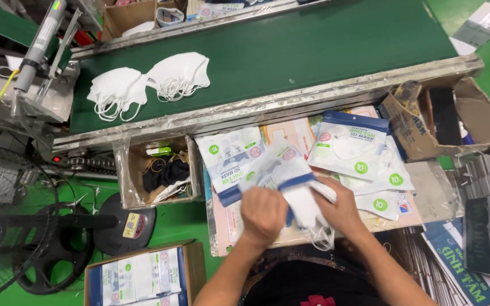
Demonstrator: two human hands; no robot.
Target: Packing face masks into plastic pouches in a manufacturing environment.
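Observation:
My left hand (262, 213) grips a clear plastic pouch with a blue band (276, 168), held over a small work tray. A stack of white folded face masks (304, 207) sits in my right hand (341, 211), its end at the pouch's mouth and its ear loops dangling below. Both hands touch the pouch. More pouches lie on the tray: one at the left (231, 156) and several at the right (354, 148). Two piles of white masks (119, 89) (180, 73) rest on the green conveyor belt (290, 51) beyond.
A small open box (157, 170) of dark odds and ends sits left of the tray. A cardboard box (449, 122) stands at the right, printed sheets (472, 255) stacked below it. A carton of filled pouches (140, 276) and a fan (35, 226) sit on the green floor.

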